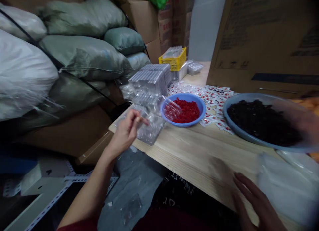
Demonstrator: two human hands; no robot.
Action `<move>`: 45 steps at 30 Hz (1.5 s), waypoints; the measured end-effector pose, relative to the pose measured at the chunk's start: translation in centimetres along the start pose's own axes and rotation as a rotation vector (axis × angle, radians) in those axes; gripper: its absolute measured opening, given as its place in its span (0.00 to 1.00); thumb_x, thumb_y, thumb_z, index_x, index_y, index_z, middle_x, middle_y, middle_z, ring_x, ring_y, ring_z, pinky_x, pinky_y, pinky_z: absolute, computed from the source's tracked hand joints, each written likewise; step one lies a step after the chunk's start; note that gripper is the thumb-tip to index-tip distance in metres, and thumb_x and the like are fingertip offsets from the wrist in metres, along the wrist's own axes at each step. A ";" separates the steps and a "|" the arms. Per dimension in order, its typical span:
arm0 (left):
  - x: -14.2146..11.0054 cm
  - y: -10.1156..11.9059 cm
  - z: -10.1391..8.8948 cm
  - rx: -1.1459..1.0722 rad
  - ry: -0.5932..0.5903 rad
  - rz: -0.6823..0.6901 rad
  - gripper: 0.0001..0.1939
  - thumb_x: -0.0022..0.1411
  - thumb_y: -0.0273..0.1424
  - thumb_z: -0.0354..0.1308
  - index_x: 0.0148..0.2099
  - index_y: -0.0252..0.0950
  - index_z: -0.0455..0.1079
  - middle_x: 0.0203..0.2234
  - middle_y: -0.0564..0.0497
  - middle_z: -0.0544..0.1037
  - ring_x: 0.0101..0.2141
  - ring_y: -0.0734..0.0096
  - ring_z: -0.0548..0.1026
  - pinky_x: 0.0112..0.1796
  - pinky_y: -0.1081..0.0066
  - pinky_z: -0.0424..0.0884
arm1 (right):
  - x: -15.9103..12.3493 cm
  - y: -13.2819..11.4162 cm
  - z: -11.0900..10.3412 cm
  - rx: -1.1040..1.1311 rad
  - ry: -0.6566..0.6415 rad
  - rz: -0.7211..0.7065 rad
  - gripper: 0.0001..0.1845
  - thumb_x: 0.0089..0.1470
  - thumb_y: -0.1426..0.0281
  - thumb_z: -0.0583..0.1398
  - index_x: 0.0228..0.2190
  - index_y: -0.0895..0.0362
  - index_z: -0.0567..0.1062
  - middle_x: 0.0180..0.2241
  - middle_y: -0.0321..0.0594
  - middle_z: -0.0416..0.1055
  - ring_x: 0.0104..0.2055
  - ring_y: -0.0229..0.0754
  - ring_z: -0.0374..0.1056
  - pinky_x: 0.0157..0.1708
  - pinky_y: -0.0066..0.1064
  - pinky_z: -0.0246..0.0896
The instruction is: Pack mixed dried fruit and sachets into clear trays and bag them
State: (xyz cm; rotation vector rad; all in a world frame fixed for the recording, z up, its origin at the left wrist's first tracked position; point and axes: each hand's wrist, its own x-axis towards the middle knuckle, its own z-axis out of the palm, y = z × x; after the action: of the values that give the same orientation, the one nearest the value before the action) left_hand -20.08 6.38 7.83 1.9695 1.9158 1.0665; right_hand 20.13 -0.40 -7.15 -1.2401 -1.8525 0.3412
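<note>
My left hand [128, 129] reaches to the table's left end, its fingers pinched on a clear plastic case [151, 124] from a pile of such cases. A blue bowl [196, 104] of small red pieces stands just beyond, with a clear case leaning in it. My right hand [256, 199] lies low at the front edge of the wooden table [189, 151], fingers stretched out and blurred, next to a clear plastic bag [286, 184]. A wide grey basin [269, 143] filled with dark pieces sits at the right.
Stacks of clear cases [152, 79] rise behind the pile. Small red-and-white sachets [214, 96] are strewn behind the bowls. A yellow basket [175, 59], cardboard boxes [264, 38] and stuffed sacks [82, 55] surround the table. A white metal frame [50, 184] lies on the floor.
</note>
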 end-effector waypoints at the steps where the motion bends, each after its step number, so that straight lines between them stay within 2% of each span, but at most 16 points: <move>1: -0.2 1.5 1.3 -0.088 -0.166 0.023 0.08 0.73 0.37 0.44 0.44 0.40 0.61 0.36 0.49 0.81 0.37 0.67 0.78 0.43 0.67 0.70 | 0.5 -1.6 0.0 -0.040 -0.004 -0.039 0.29 0.62 0.63 0.59 0.63 0.38 0.65 0.63 0.38 0.64 0.64 0.62 0.61 0.60 0.65 0.58; 4: 0.2 4.0 7.2 -0.305 -0.666 0.137 0.09 0.73 0.35 0.44 0.43 0.40 0.64 0.30 0.51 0.80 0.34 0.68 0.77 0.41 0.69 0.70 | 1.5 -4.1 1.2 -0.186 -0.083 -0.228 0.34 0.60 0.63 0.61 0.65 0.35 0.60 0.65 0.35 0.60 0.71 0.63 0.47 0.66 0.71 0.29; 7: 1.3 4.1 14.7 -0.362 -0.994 0.234 0.08 0.72 0.30 0.44 0.42 0.38 0.64 0.28 0.51 0.79 0.32 0.69 0.77 0.36 0.71 0.69 | 1.6 -2.7 3.4 -0.244 -0.263 -0.345 0.37 0.59 0.63 0.63 0.66 0.42 0.59 0.66 0.40 0.59 0.72 0.61 0.43 0.67 0.69 0.25; 10: 1.6 4.1 20.5 -0.206 -1.015 0.276 0.06 0.68 0.28 0.48 0.40 0.37 0.65 0.29 0.50 0.78 0.30 0.68 0.76 0.33 0.71 0.68 | 1.0 0.5 5.1 -0.252 -0.357 -0.326 0.38 0.58 0.67 0.64 0.66 0.48 0.59 0.68 0.44 0.55 0.72 0.59 0.41 0.67 0.65 0.38; 12: 1.6 4.6 22.1 -0.114 -0.929 0.293 0.04 0.66 0.27 0.50 0.39 0.36 0.66 0.32 0.47 0.78 0.33 0.65 0.75 0.35 0.69 0.68 | 0.5 2.2 5.8 -0.260 -0.371 -0.300 0.37 0.59 0.67 0.64 0.66 0.49 0.60 0.68 0.44 0.56 0.72 0.59 0.41 0.66 0.64 0.44; 16: 3.6 5.4 20.7 -0.120 -0.631 0.322 0.09 0.69 0.30 0.47 0.44 0.37 0.68 0.39 0.44 0.78 0.40 0.63 0.75 0.42 0.67 0.67 | 0.3 3.3 6.2 -0.252 -0.359 -0.246 0.33 0.61 0.65 0.63 0.65 0.49 0.63 0.66 0.43 0.59 0.72 0.58 0.43 0.66 0.64 0.46; 18: 6.4 4.4 19.4 -0.091 -0.413 0.317 0.10 0.70 0.32 0.46 0.45 0.38 0.68 0.38 0.47 0.78 0.38 0.65 0.75 0.41 0.68 0.68 | 1.0 3.4 5.6 -0.203 -0.331 -0.240 0.32 0.61 0.64 0.63 0.64 0.50 0.63 0.66 0.45 0.60 0.72 0.57 0.45 0.66 0.64 0.46; 20: 10.0 2.3 19.0 0.075 -0.291 0.281 0.09 0.66 0.31 0.49 0.44 0.37 0.70 0.38 0.46 0.79 0.39 0.63 0.76 0.42 0.67 0.69 | 2.4 3.7 4.2 -0.138 -0.274 -0.230 0.29 0.62 0.64 0.62 0.63 0.50 0.65 0.64 0.45 0.63 0.71 0.55 0.49 0.66 0.61 0.48; 22: 13.5 -0.3 19.8 0.329 -0.384 0.216 0.12 0.60 0.26 0.51 0.45 0.37 0.72 0.41 0.43 0.79 0.42 0.59 0.77 0.45 0.65 0.69 | 4.8 4.6 1.9 -0.101 -0.169 -0.177 0.23 0.65 0.68 0.58 0.60 0.51 0.68 0.60 0.44 0.69 0.67 0.50 0.59 0.65 0.54 0.54; 26: 17.5 -4.0 23.0 0.393 -0.547 0.231 0.08 0.50 0.27 0.57 0.34 0.37 0.74 0.33 0.43 0.80 0.35 0.57 0.78 0.40 0.65 0.71 | 12.3 9.1 -3.5 -0.191 0.150 0.122 0.14 0.66 0.69 0.55 0.48 0.56 0.77 0.48 0.46 0.77 0.51 0.47 0.73 0.53 0.41 0.68; 27: 17.8 -4.4 23.5 0.399 -0.565 0.234 0.05 0.50 0.28 0.57 0.31 0.37 0.73 0.30 0.43 0.79 0.33 0.57 0.77 0.39 0.65 0.71 | 14.5 10.7 -4.5 -0.260 0.173 0.189 0.13 0.65 0.68 0.56 0.45 0.58 0.78 0.46 0.47 0.78 0.48 0.48 0.74 0.51 0.40 0.68; 29: 17.8 -5.0 24.0 0.410 -0.581 0.235 0.02 0.50 0.29 0.57 0.27 0.38 0.70 0.27 0.45 0.78 0.30 0.59 0.76 0.37 0.65 0.71 | 18.6 13.8 -5.5 -0.429 0.041 0.328 0.12 0.63 0.71 0.56 0.42 0.60 0.79 0.44 0.48 0.78 0.47 0.49 0.73 0.51 0.39 0.67; 33: 17.2 -5.3 23.5 0.407 -0.567 0.250 0.03 0.51 0.29 0.55 0.27 0.39 0.68 0.29 0.45 0.78 0.30 0.61 0.75 0.36 0.66 0.70 | 24.1 18.6 -4.2 -0.538 -0.173 0.491 0.10 0.54 0.79 0.60 0.37 0.60 0.80 0.40 0.47 0.79 0.44 0.47 0.73 0.50 0.37 0.66; 36: 17.0 -5.1 22.7 0.362 -0.460 0.234 0.05 0.54 0.32 0.53 0.29 0.39 0.67 0.27 0.47 0.76 0.30 0.61 0.74 0.36 0.66 0.69 | 24.9 20.1 -2.7 -0.538 -0.218 0.510 0.12 0.48 0.83 0.61 0.35 0.61 0.80 0.38 0.49 0.78 0.42 0.47 0.73 0.47 0.35 0.66; 40: 16.7 -4.0 21.8 0.134 -0.194 0.129 0.08 0.57 0.36 0.56 0.30 0.38 0.66 0.25 0.51 0.75 0.28 0.67 0.72 0.36 0.68 0.70 | 24.0 20.2 -2.9 -0.520 -0.176 0.504 0.15 0.51 0.81 0.61 0.42 0.62 0.79 0.42 0.51 0.77 0.46 0.49 0.71 0.51 0.38 0.64; 45: 11.9 0.2 21.2 -0.314 -0.023 0.070 0.20 0.58 0.39 0.63 0.51 0.38 0.68 0.34 0.52 0.79 0.34 0.68 0.77 0.38 0.69 0.73 | 22.7 20.6 -4.8 -0.395 -0.028 0.451 0.21 0.63 0.74 0.51 0.52 0.69 0.74 0.44 0.49 0.75 0.44 0.41 0.71 0.49 0.33 0.63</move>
State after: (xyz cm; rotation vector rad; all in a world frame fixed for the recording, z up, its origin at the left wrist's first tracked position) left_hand -8.23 24.62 -3.14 1.8726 1.5647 1.2683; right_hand 33.42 27.61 -5.84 -1.9406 -1.6986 0.2386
